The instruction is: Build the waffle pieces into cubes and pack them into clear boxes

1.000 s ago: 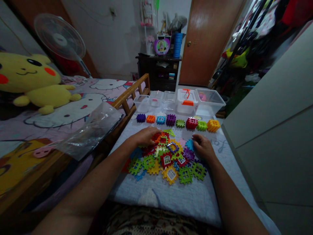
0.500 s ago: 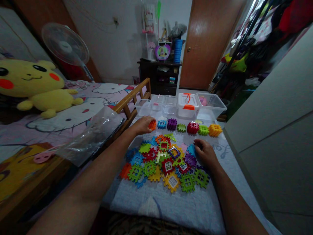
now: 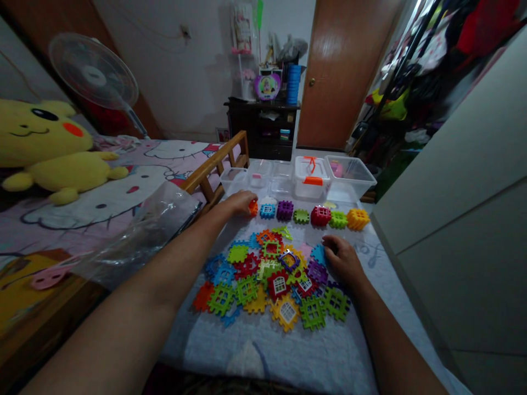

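My left hand [image 3: 237, 203] reaches to the far left end of a row of assembled block cubes and curls over the orange cube [image 3: 253, 207]. The purple cube that stood left of it is hidden under the hand. The row runs on with a blue cube [image 3: 268, 210], a purple cube [image 3: 285, 209], a green piece [image 3: 301, 216], a red cube [image 3: 321, 215], a green cube [image 3: 338, 219] and an orange-yellow cube [image 3: 358, 218]. My right hand [image 3: 341, 257] rests, fingers bent, at the right edge of a pile of flat colourful interlocking tiles [image 3: 272, 271], touching a blue tile [image 3: 318, 253].
Several clear plastic boxes [image 3: 349, 174] stand behind the row, one with an orange latch [image 3: 312, 176]. A crumpled clear plastic bag [image 3: 144, 230] lies left by the wooden bed rail [image 3: 214, 164]. A yellow plush toy [image 3: 53, 148] and a fan [image 3: 93, 71] are on the left. A grey wall panel [image 3: 453, 192] bounds the right.
My left hand has left the tile pile and moved forward-left to the orange cube at the row's end. My right hand stays at the pile's right edge.
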`<state>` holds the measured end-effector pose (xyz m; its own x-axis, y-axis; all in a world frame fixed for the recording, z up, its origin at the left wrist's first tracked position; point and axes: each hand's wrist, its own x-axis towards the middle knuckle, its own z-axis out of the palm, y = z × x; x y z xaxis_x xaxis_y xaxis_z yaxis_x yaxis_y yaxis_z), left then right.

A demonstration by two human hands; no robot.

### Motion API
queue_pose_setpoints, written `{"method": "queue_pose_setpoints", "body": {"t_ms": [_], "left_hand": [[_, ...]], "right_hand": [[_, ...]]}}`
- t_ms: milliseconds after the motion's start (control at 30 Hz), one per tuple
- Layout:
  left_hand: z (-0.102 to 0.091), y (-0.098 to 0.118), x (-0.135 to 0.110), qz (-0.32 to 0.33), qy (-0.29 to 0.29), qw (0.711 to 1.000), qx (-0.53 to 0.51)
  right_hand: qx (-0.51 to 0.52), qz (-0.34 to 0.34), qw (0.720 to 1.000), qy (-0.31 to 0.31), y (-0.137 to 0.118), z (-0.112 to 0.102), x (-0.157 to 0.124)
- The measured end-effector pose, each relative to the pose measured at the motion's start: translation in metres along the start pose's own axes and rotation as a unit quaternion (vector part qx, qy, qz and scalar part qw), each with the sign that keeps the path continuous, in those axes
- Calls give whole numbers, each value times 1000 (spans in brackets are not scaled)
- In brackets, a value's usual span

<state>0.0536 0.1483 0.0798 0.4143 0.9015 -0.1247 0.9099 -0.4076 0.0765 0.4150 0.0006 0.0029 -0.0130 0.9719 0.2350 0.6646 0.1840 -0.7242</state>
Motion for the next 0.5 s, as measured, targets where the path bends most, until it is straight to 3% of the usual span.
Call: {"method": "queue_pose_setpoints", "body": {"t_ms": [500], "left_hand": [[13,-7,5,-4,-10,1000,-4]], "right_hand": [[-11,-2,1000,-3,0,-1,0]]}}
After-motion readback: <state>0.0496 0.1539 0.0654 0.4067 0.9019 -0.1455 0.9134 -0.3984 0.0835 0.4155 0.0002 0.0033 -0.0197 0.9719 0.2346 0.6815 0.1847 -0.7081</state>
